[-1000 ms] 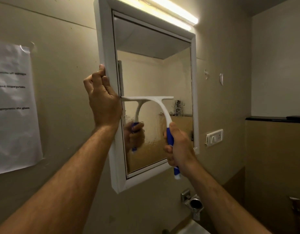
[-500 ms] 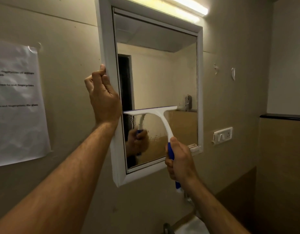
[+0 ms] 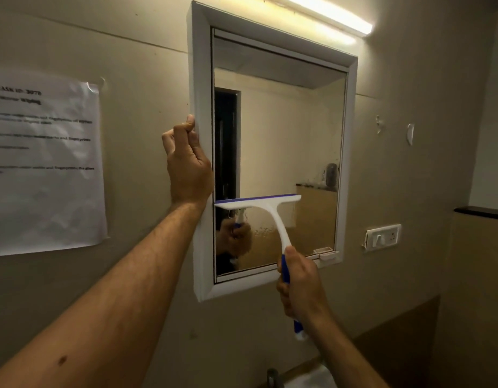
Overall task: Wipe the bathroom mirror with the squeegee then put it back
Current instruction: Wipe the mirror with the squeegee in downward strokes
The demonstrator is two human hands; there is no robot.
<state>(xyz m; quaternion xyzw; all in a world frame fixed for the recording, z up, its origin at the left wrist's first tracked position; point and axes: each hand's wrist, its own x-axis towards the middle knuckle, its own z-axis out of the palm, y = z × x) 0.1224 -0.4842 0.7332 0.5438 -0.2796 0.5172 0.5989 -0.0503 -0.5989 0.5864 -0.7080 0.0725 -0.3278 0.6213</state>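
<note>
A white-framed mirror (image 3: 278, 135) hangs on the beige wall. My left hand (image 3: 189, 166) grips the frame's left edge at mid height. My right hand (image 3: 301, 287) is closed around the blue handle of a white squeegee (image 3: 270, 208). Its blade lies level against the glass in the lower left part of the mirror. Below the blade the glass looks smeared and wet; above it the reflection is sharper. The handle's end sticks out under my fist.
A printed paper sheet (image 3: 43, 163) is taped to the wall at left. A tube light (image 3: 326, 15) glows above the mirror. A wall switch (image 3: 382, 238) and two small hooks (image 3: 410, 133) sit to the right. A tap top (image 3: 273, 376) and basin edge show below.
The squeegee blade has slid down the glass from mid height to the lower part, and my right hand dropped with it. My left hand stays on the frame.
</note>
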